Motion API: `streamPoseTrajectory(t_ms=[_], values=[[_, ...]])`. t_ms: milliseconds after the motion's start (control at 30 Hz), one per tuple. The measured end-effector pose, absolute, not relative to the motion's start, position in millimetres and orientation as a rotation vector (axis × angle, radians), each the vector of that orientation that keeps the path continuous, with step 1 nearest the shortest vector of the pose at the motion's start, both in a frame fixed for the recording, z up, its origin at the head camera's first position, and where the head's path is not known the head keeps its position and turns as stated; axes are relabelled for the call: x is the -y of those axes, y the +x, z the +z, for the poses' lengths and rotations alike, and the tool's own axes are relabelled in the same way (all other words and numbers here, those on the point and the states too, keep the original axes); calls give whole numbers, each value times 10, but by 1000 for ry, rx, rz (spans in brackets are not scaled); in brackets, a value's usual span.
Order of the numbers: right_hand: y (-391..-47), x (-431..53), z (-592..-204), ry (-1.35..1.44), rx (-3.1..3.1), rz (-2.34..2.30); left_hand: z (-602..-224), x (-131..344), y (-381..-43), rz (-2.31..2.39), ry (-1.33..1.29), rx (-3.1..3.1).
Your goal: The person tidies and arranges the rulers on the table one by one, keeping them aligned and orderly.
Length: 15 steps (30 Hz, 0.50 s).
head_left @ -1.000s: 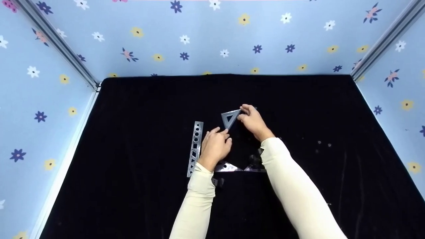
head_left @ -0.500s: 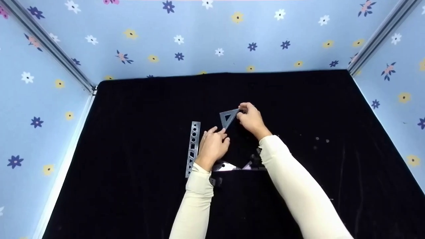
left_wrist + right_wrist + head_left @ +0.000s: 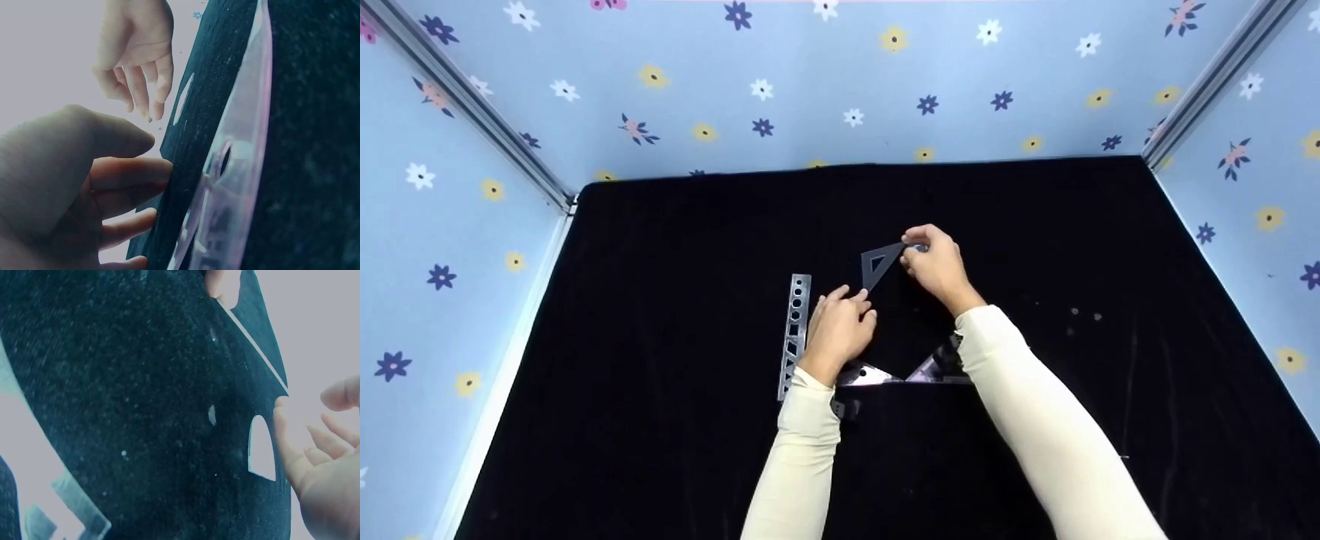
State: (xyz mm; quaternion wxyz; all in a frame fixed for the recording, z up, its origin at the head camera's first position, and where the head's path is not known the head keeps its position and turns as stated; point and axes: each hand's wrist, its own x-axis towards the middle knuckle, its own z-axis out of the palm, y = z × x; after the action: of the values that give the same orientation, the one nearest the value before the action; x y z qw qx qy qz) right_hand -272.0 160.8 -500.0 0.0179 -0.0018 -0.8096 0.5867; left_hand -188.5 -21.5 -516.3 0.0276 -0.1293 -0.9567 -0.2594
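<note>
A small dark translucent set square (image 3: 877, 264), triangular with a triangular cutout, spans the two hands and tilts on edge. My left hand (image 3: 840, 330) pinches its near corner at the fingertips. My right hand (image 3: 937, 270) meets its far corner with curved fingertips. In the right wrist view only the set square's thin edge (image 3: 253, 343) shows, running from the left fingertips to the right hand (image 3: 320, 461). Left of the left hand lies a clear ruler (image 3: 795, 322) with cut-out shapes, its near end partly behind the sleeve.
Clear pointed plastic pieces (image 3: 874, 376) lie nearer on the black cloth, partly hidden by the arms. A half-round pale piece (image 3: 261, 450) lies under the right hand. Small specks (image 3: 1074, 310) dot the cloth at right. Flowered walls (image 3: 840, 90) enclose the back and sides.
The right hand has shifted slightly right and up. The set square has turned a little and looks narrower and darker. The left hand stays at its near corner.
</note>
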Motion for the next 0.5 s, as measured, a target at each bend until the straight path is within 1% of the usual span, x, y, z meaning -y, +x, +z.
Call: streamPoseTrajectory(t_ms=[100, 367, 500], values=[[-2714, -1619, -5005, -46, 2434, 1888, -5163, 218, -1880, -800, -398, 2956], [-2691, -1680, -5053, -63, 2465, 1694, -5185, 223, -1884, -790, -407, 2943], [-2684, -1720, -5060, -75, 2478, 1695, -5175, 229, -1881, -808, -401, 2939]])
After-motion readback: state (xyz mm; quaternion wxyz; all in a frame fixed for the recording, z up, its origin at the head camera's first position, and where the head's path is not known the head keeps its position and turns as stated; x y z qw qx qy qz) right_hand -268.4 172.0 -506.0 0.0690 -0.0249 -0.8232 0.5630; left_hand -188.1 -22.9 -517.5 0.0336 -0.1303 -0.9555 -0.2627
